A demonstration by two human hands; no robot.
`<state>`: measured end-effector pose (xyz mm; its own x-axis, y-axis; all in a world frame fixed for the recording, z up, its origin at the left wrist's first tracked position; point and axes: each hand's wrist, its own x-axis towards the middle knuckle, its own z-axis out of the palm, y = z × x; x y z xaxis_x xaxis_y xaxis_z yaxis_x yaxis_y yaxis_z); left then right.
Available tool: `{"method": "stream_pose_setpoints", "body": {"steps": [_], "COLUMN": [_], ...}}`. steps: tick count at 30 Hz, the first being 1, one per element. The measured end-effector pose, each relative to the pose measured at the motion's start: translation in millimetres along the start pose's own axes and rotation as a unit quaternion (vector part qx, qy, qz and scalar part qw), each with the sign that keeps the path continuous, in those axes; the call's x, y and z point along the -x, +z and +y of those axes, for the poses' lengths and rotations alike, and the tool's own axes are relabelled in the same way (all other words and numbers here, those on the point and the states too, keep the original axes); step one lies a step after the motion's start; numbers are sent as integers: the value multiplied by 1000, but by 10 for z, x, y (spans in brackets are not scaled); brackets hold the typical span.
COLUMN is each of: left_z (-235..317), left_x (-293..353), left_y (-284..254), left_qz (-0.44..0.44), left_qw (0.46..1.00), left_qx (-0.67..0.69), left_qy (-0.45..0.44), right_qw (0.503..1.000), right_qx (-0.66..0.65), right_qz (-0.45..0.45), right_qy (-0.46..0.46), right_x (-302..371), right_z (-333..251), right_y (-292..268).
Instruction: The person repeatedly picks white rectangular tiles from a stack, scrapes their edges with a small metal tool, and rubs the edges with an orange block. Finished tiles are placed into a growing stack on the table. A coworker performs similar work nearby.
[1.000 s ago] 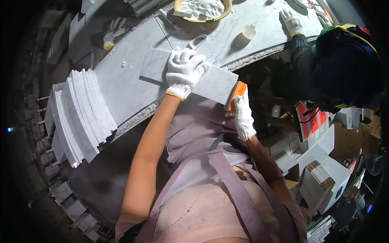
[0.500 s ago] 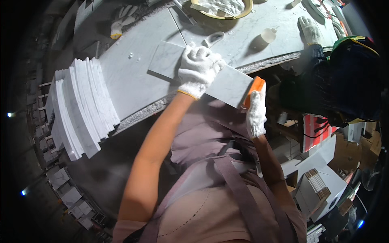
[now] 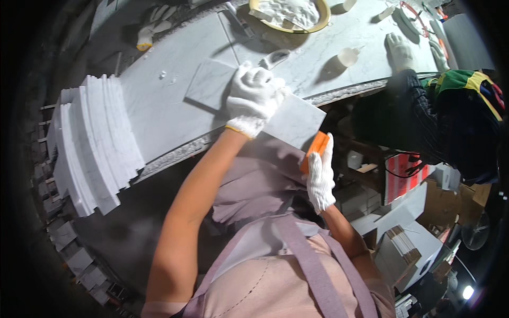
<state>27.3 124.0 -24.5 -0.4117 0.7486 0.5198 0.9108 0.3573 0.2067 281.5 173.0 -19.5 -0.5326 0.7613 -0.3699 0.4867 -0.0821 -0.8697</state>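
A grey-white rectangular marble-look tile (image 3: 297, 121) lies at a slant on the table, its right end jutting past the front edge. Curled over the tile's middle, my left hand (image 3: 254, 98), in a white knit glove, grips it. My right hand (image 3: 321, 177), gloved too, is closed around an orange hand block (image 3: 317, 151) by the tile's near right corner. The block's working face is hidden, and I cannot tell whether it touches the tile. Just beyond my left hand lies a small white tool with a loop-like end (image 3: 277, 58).
A stack of long white slabs (image 3: 90, 148) stands at the left. On the table (image 3: 159, 116) are a yellow-rimmed basin (image 3: 324, 21) of white material, a pale squeeze bottle (image 3: 348, 56) and loose gloves (image 3: 154, 26). A co-worker's gloved hand (image 3: 400, 53) rests at right.
My right hand and the orange block have moved toward me along the tile's right end. My left hand keeps its grip on the tile. The whole view has shifted slightly.
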Motion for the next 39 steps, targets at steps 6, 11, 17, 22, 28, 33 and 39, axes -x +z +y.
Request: {"method": "stream_pose_setpoints", "body": {"steps": [6,11,17,22,28,33,39], "left_z": [0,-3,32,-13,-47,-9,26], "left_x": [-21,5,19,75,96,115,144], "left_y": [28,13,122,146,179,231,289], "left_qz": [-36,-10,2,-24,-40,-33,3], "left_qw": [996,1000,883,938,938,852,879], "left_qx": [58,16,432,325,317,466,424], "left_qy": [-53,2,-180,-123,-132,-235,-219], "right_qw": [999,988,993,991,998,999,989], "right_qx": [17,-133,103,-113,-22,-32,-138], "right_qz": [-30,-40,-55,-32,-40,-5,-27], "right_qy": [24,71,11,68,-33,-35,52], "right_x": [-55,-62,17,-71,-74,-48,-123], "right_z": [33,-76,-165,-193,-302,-97,47], "right_y": [-94,-106,-88,-88,-73,9,-95]}}
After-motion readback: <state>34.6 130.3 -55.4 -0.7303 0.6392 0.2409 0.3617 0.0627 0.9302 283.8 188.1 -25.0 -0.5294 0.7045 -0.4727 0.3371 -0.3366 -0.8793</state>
